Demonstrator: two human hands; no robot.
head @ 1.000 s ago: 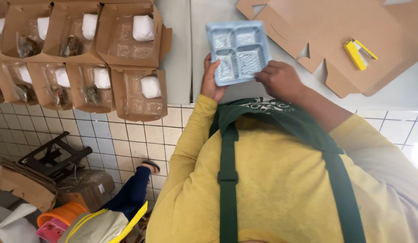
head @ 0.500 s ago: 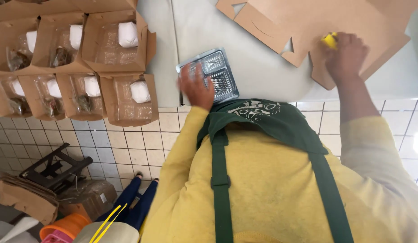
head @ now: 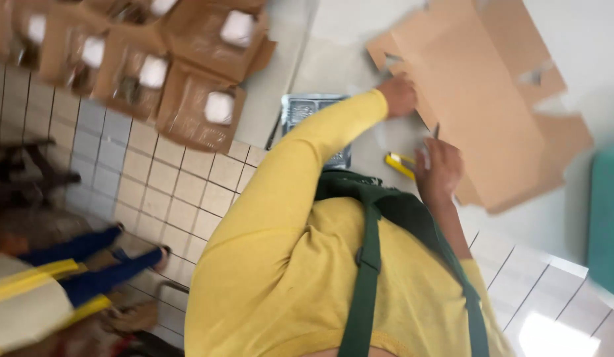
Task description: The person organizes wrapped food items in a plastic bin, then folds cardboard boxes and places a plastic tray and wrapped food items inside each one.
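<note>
On the grey counter (head: 333,53) our left hand (head: 398,96) presses its fingers on the flat cardboard sheet (head: 479,92) at two o'clock, light, stiff and bendy, best held by its edge, while our right hand (head: 439,168) curls beside it.

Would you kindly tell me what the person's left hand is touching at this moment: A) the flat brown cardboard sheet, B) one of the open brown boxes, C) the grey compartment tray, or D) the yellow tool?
A: the left hand rests on the edge of the flat brown cardboard sheet, clear of the grey compartment tray and yellow tool.
</note>
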